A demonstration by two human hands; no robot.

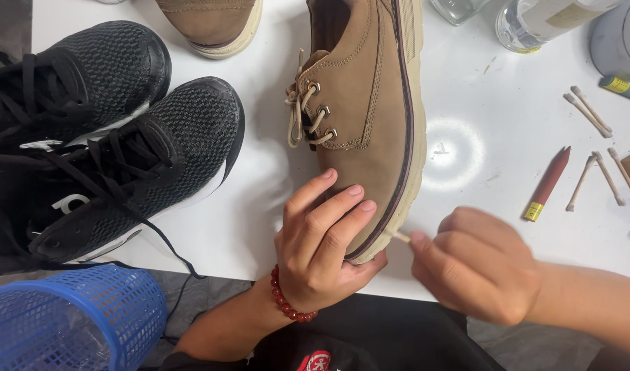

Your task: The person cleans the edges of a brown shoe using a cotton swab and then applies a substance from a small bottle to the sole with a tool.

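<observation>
A tan suede lace-up shoe (pixel 370 103) lies on its side on the white table (pixel 466 103), its cream sole facing right. My left hand (pixel 322 240), with a red bead bracelet on the wrist, rests its fingers on the toe and cups it from below. My right hand (pixel 476 264) pinches a small cotton swab (pixel 399 236) whose tip touches the sole edge near the toe.
Two black mesh sneakers (pixel 116 144) sit at the left. A second tan shoe (pixel 215 24) is at the top. Used swabs (pixel 593 113), a red pen-like stick (pixel 548 184), bottles (pixel 534 20) and a grey can lie at right. A blue mesh basket (pixel 67 316) stands at the lower left.
</observation>
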